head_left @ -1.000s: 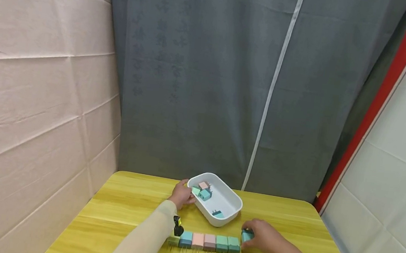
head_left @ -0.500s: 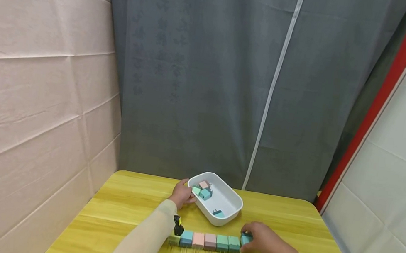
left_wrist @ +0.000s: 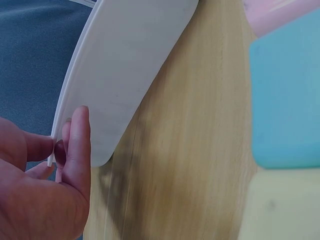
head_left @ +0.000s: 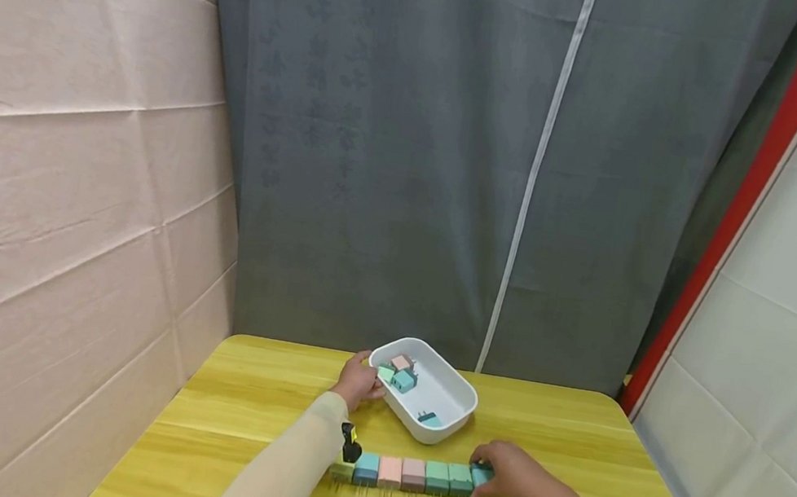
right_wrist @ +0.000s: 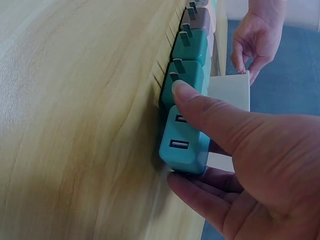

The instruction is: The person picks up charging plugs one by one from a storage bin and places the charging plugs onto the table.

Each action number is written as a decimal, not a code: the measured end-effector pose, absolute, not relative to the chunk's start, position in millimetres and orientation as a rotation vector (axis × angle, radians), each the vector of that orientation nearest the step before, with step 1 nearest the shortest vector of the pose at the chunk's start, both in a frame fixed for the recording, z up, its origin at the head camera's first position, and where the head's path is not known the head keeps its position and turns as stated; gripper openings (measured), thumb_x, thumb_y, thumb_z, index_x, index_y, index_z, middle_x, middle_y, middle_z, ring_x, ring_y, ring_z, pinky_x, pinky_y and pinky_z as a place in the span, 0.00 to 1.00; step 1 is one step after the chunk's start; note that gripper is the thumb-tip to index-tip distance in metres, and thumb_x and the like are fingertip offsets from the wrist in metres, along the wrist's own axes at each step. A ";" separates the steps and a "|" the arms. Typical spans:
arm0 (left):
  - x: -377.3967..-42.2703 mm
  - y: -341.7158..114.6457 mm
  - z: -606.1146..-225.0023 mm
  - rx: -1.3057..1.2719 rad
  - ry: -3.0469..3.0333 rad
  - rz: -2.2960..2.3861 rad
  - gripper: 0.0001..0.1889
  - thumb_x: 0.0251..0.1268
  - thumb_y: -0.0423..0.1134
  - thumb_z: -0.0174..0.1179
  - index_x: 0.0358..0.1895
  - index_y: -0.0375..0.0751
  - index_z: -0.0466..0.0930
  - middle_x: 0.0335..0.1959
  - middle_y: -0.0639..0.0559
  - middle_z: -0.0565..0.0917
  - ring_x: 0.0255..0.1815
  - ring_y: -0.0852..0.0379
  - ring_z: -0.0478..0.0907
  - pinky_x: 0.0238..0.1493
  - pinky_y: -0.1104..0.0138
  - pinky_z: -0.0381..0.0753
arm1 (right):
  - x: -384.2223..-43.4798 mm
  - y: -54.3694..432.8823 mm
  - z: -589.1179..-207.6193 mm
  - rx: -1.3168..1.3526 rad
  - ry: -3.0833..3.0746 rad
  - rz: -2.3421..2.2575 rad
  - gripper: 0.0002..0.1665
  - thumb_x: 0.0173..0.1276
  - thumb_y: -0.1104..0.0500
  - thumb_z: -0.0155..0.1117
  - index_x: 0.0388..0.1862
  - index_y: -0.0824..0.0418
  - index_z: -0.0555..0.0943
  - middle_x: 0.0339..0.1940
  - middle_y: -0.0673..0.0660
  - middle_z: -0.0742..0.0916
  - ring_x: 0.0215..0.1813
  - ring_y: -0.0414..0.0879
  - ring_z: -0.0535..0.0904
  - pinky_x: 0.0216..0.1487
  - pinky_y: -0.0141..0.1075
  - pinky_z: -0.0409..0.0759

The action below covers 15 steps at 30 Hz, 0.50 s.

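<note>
My left hand (head_left: 356,381) pinches the rim of a white plastic bin (head_left: 455,429) between thumb and fingers. A few chargers in pink, green and blue (head_left: 403,381) lie inside it. In my right hand (head_left: 518,477) is a blue USB charger (right_wrist: 181,145), gripped by thumb and fingers at the right end of a row of chargers (head_left: 389,472). Two USB ports show on its near face. The neighbouring green charger (right_wrist: 185,80) turns its metal prongs that same way. Pink, mauve, blue and yellow-green ones continue the row leftward, its left end partly hidden by my left wrist.
All of this is on a yellow wood-grain table (head_left: 265,381). A grey curtain (head_left: 375,197) hangs behind its far edge. Pale cloth walls (head_left: 79,204) stand at both sides, with a red strip (head_left: 743,206) on the right.
My right hand has shifted slightly left and nearer, bringing the blue USB charger against the row's right end. The left hand and the bin have stayed put.
</note>
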<state>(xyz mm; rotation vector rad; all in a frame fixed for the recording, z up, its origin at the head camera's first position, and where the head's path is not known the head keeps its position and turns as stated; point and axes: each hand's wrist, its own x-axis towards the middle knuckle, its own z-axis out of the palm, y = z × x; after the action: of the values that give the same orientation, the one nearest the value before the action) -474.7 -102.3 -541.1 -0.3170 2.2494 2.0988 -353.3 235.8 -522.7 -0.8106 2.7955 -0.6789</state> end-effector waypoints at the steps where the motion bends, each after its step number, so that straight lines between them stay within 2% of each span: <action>1: -474.8 -102.1 -541.4 -0.319 2.248 2.100 0.33 0.83 0.28 0.50 0.87 0.39 0.60 0.53 0.34 0.81 0.35 0.52 0.84 0.48 0.57 0.96 | -353.1 235.6 -523.3 -0.806 2.795 -0.679 0.26 0.55 0.52 0.92 0.49 0.58 0.90 0.42 0.46 0.87 0.42 0.43 0.78 0.48 0.41 0.85; 10: -473.3 -100.9 -541.1 -0.333 2.246 2.091 0.33 0.82 0.27 0.50 0.88 0.40 0.61 0.50 0.35 0.81 0.36 0.52 0.84 0.47 0.57 0.96 | -350.6 233.4 -524.5 -0.785 2.794 -0.663 0.27 0.56 0.50 0.92 0.50 0.57 0.90 0.43 0.47 0.87 0.43 0.44 0.79 0.51 0.45 0.87; 15: -474.3 -101.0 -539.1 -0.332 2.242 2.097 0.34 0.82 0.27 0.49 0.88 0.40 0.60 0.50 0.35 0.81 0.35 0.53 0.83 0.47 0.58 0.96 | -350.1 233.3 -525.7 -0.746 2.792 -0.680 0.27 0.56 0.50 0.92 0.51 0.56 0.90 0.43 0.49 0.82 0.44 0.47 0.77 0.50 0.44 0.85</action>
<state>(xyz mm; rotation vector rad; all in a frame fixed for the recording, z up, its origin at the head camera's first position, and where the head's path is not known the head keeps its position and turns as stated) -474.3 -101.0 -539.1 -0.3316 2.2425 2.0973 -350.1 233.3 -525.7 -0.7460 2.7921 -0.6800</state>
